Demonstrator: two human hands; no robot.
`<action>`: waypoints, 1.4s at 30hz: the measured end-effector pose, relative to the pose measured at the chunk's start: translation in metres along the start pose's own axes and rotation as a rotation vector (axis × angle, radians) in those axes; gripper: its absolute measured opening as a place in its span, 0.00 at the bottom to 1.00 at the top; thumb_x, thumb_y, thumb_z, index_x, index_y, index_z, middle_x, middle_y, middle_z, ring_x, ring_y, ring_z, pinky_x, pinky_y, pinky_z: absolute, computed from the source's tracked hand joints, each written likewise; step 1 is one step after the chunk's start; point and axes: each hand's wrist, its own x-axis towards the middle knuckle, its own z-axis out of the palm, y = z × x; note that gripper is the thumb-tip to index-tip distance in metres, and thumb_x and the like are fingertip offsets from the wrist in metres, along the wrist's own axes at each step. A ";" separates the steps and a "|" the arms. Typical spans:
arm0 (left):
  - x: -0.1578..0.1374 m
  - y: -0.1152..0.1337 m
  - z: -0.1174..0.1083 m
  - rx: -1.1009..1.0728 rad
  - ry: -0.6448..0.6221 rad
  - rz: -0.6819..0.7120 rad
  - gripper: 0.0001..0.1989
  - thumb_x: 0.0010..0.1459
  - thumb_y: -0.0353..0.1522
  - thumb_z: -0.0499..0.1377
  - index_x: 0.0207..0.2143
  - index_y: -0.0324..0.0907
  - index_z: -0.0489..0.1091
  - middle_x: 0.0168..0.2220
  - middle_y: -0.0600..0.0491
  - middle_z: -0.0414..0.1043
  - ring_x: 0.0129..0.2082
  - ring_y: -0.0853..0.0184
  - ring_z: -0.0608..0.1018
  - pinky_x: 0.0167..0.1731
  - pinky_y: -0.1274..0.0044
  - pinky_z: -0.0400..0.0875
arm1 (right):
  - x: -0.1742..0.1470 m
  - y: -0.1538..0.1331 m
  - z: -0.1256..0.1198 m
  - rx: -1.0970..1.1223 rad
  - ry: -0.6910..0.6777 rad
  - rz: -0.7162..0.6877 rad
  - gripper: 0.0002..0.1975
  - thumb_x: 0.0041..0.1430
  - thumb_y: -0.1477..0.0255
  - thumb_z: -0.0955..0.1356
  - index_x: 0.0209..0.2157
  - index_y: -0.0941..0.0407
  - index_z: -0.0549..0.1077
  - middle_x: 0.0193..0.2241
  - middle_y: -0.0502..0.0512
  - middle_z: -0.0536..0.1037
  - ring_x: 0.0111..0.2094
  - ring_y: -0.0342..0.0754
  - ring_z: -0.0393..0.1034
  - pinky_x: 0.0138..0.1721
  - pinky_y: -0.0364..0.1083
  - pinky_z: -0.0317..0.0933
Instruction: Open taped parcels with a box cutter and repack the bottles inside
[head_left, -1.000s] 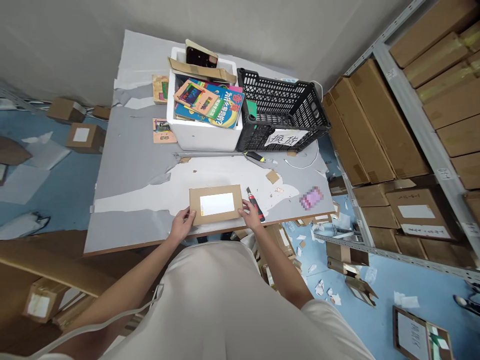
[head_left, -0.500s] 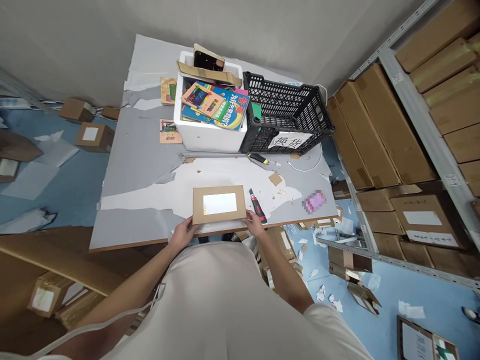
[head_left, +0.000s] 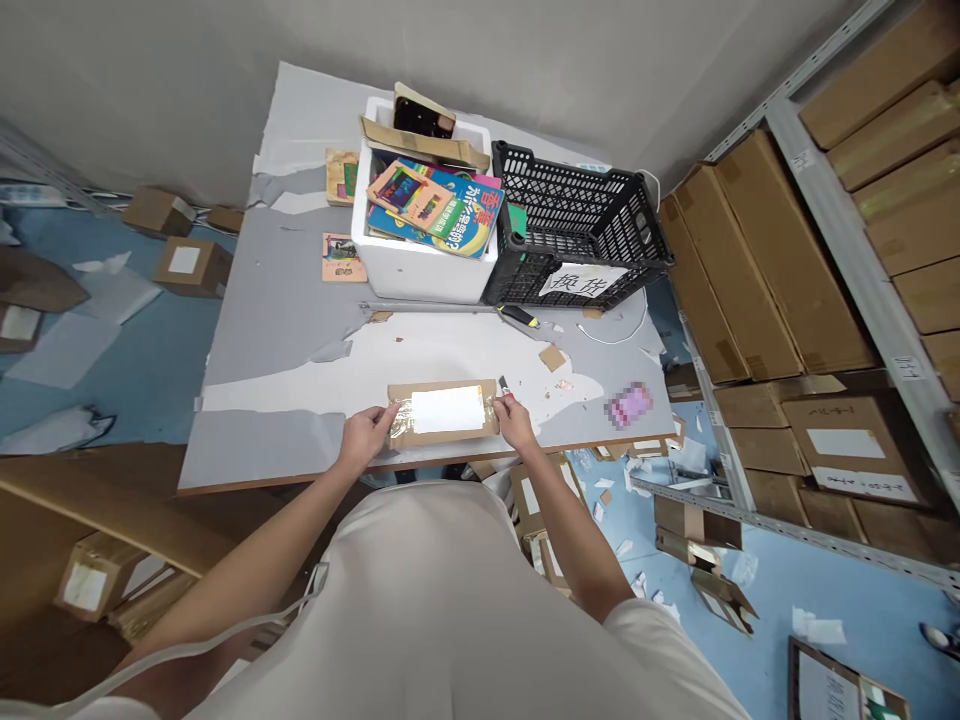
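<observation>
A flat brown cardboard box (head_left: 442, 434) with a white label and shiny clear tape faces me near the table's front edge. My left hand (head_left: 366, 436) pinches its left end, and my right hand (head_left: 514, 422) grips its right end. Behind my right hand only the tip of a utility knife (head_left: 503, 383) shows; the rest of it is hidden. A yellow and black cutter (head_left: 519, 316) lies farther back on the table (head_left: 277, 350), beside a small cardboard scrap (head_left: 553, 357).
Behind stand a white foam box (head_left: 427, 272) full of books and a black plastic crate (head_left: 585, 245) with a paper sign. A pink blurred item (head_left: 630, 404) lies at the right. Shelves of cartons (head_left: 757, 260) line the right side; boxes and paper litter the floor.
The box has been turned to show a different face, with tape and a larger-looking label. My right hand now covers most of the utility knife.
</observation>
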 end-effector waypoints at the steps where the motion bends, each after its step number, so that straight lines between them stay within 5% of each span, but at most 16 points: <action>1: 0.000 -0.001 0.000 -0.007 -0.007 -0.001 0.26 0.55 0.52 0.49 0.16 0.42 0.61 0.16 0.56 0.59 0.21 0.70 0.62 0.25 0.77 0.57 | 0.000 0.002 0.000 0.016 -0.007 0.004 0.15 0.61 0.64 0.61 0.39 0.56 0.75 0.40 0.57 0.79 0.42 0.50 0.72 0.48 0.49 0.63; 10: -0.003 -0.025 0.004 -0.178 -0.084 -0.019 0.26 0.58 0.50 0.45 0.30 0.40 0.72 0.29 0.49 0.75 0.32 0.62 0.76 0.35 0.74 0.69 | -0.003 0.028 0.003 0.380 -0.084 0.045 0.21 0.60 0.60 0.62 0.49 0.56 0.73 0.45 0.59 0.76 0.45 0.51 0.72 0.50 0.53 0.66; 14: -0.003 -0.050 0.010 -0.287 -0.141 0.007 0.29 0.52 0.46 0.51 0.51 0.37 0.68 0.47 0.43 0.75 0.42 0.58 0.78 0.43 0.69 0.72 | -0.006 0.044 0.001 0.380 -0.086 0.056 0.21 0.58 0.69 0.63 0.53 0.56 0.69 0.48 0.61 0.74 0.46 0.49 0.72 0.52 0.52 0.64; 17: -0.006 -0.064 0.016 -0.190 -0.270 0.121 0.37 0.44 0.42 0.59 0.57 0.39 0.63 0.53 0.43 0.71 0.49 0.54 0.75 0.46 0.67 0.71 | -0.012 0.050 0.004 0.257 -0.174 0.027 0.30 0.50 0.76 0.67 0.57 0.53 0.65 0.54 0.60 0.70 0.53 0.50 0.68 0.55 0.54 0.61; 20: -0.012 -0.065 0.022 -0.134 -0.335 0.173 0.34 0.46 0.44 0.59 0.55 0.39 0.65 0.50 0.43 0.74 0.48 0.53 0.75 0.47 0.66 0.70 | -0.017 0.046 0.011 0.151 -0.253 -0.044 0.33 0.47 0.79 0.69 0.58 0.53 0.64 0.54 0.60 0.70 0.53 0.51 0.66 0.55 0.53 0.60; 27: -0.001 -0.035 0.013 -0.101 -0.194 0.107 0.26 0.55 0.50 0.49 0.42 0.39 0.73 0.44 0.45 0.76 0.44 0.58 0.75 0.44 0.72 0.69 | 0.000 0.016 0.004 0.003 -0.194 -0.132 0.15 0.61 0.66 0.63 0.47 0.56 0.72 0.41 0.58 0.75 0.43 0.50 0.69 0.45 0.49 0.64; 36: 0.051 -0.002 0.006 0.160 -0.086 -0.031 0.27 0.58 0.50 0.45 0.24 0.42 0.73 0.29 0.43 0.77 0.34 0.56 0.76 0.32 0.73 0.64 | 0.046 -0.001 0.016 -0.135 -0.135 -0.001 0.20 0.65 0.60 0.60 0.26 0.55 0.72 0.30 0.58 0.76 0.39 0.54 0.71 0.46 0.50 0.61; 42: 0.050 -0.015 0.010 -0.030 -0.072 -0.112 0.26 0.55 0.51 0.48 0.26 0.40 0.74 0.30 0.43 0.77 0.35 0.55 0.77 0.35 0.72 0.67 | 0.036 0.015 0.019 -0.045 -0.134 0.015 0.24 0.66 0.58 0.54 0.37 0.57 0.75 0.34 0.57 0.78 0.39 0.50 0.72 0.43 0.50 0.66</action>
